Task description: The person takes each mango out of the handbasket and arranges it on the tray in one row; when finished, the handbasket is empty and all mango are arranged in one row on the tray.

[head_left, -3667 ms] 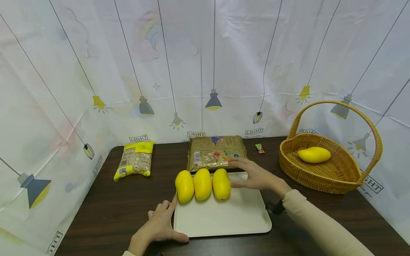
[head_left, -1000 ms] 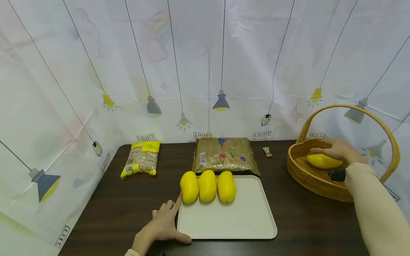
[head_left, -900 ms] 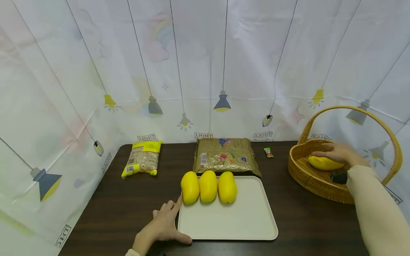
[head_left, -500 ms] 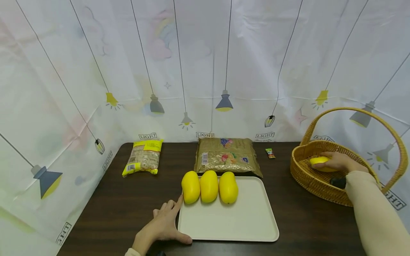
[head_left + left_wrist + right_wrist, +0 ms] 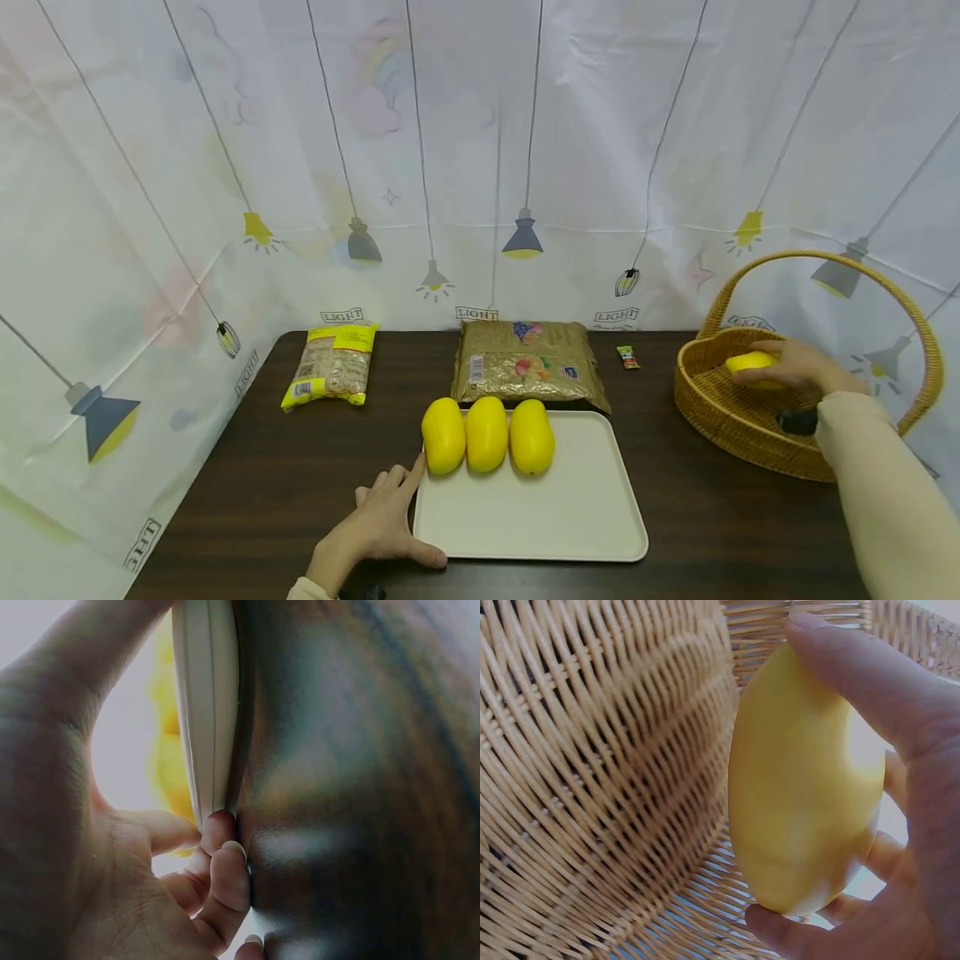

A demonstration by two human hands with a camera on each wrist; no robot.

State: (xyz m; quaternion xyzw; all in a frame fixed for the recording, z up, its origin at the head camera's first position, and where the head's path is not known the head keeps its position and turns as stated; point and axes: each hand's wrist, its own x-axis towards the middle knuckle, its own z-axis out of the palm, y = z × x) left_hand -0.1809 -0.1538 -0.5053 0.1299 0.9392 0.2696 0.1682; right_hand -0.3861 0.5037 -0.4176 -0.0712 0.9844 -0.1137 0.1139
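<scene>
Deep in the wicker basket (image 5: 738,442), my right hand (image 5: 802,367) grips a yellow mango (image 5: 802,787). In the right wrist view its thumb lies along one end and its fingers wrap the other side. Part of the mango is hidden by the hand in the head view. My left hand (image 5: 378,517) is spread around the near left corner of the cream tray (image 5: 532,525), thumb at the front edge and index finger at the left edge. Three yellow mangoes, a left (image 5: 443,436), a middle (image 5: 487,433) and a right mango (image 5: 532,437), lie side by side along the tray's far left part.
A gold foil package (image 5: 528,367) lies just behind the tray. To the left is a yellow-trimmed clear bag (image 5: 332,367); a tiny colourful packet (image 5: 627,357) lies near the basket. The basket's tall handle (image 5: 847,258) arches over my right hand. A printed curtain (image 5: 465,150) hangs behind the dark table (image 5: 247,500).
My right hand has gone from beside the tray's right mango to the basket. Its fingers have closed around the mango there. My left hand stays at the tray's corner.
</scene>
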